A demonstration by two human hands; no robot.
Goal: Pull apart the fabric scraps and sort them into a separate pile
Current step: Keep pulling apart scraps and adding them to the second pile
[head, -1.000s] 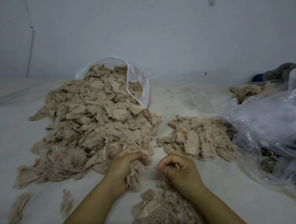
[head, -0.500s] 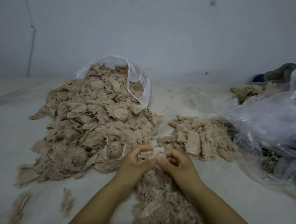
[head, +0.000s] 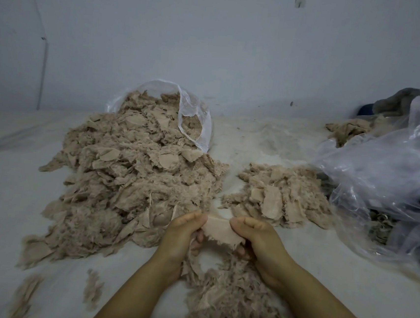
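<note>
Both hands pinch one flat beige fabric scrap [head: 218, 230] stretched between them: left hand [head: 182, 235] at its left end, right hand [head: 260, 240] at its right. Their lower fingers are hidden beneath it. A fluffy beige fibre pile [head: 231, 302] below is cut off by the frame edge. A clear plastic bag [head: 190, 116] spills the large scrap heap [head: 130, 176]; a smaller sorted pile [head: 280, 195] lies right. A crumpled clear bag [head: 381, 175] blurs its dark contents. No writing is legible.
</note>
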